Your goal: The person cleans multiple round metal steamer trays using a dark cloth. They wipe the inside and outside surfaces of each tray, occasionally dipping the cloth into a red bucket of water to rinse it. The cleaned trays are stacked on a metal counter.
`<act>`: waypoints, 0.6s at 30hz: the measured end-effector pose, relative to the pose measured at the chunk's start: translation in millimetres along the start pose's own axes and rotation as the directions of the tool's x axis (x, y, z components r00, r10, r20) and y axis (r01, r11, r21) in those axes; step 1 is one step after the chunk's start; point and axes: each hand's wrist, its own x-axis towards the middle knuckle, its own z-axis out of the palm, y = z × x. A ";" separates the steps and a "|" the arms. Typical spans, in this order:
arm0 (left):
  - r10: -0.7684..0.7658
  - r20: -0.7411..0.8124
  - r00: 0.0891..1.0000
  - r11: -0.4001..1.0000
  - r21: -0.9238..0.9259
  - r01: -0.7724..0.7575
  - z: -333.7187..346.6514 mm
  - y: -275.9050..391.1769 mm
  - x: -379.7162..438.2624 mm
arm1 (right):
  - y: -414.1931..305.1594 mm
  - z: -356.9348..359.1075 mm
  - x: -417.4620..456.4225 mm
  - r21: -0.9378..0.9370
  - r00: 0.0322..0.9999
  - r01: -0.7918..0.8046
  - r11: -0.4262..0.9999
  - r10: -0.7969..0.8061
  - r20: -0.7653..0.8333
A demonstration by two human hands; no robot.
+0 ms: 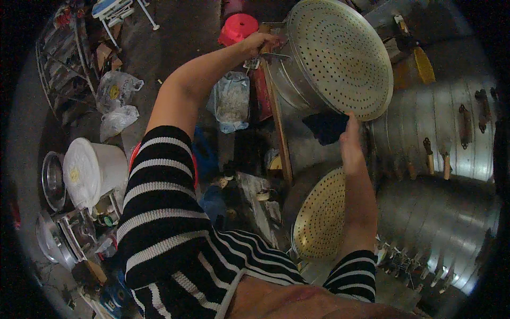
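A large round metal steamer tier with a perforated face is tilted in front of me. My left hand grips its far left side, by a metal loop handle. At the near rim my right hand holds the edge, thumb against the metal; its other fingers are mostly hidden. Dark blue cloth hangs beside my right hand, below the rim. A second perforated steamer plate lies closer to my body, partly covered by my right forearm.
Metal wall panels with hanging utensils stand at the right. On the left are a white bucket covered with plastic, a steel basin and plastic bags. A red plastic stool and a clear-wrapped container sit beyond my left arm.
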 end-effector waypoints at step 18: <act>0.008 -0.179 0.984 0.994 -0.107 -0.027 -35.7 -25.6 67.8 | 21.0 24.7 60.2 -0.042 0.954 -0.171 0.984 0.155 -0.257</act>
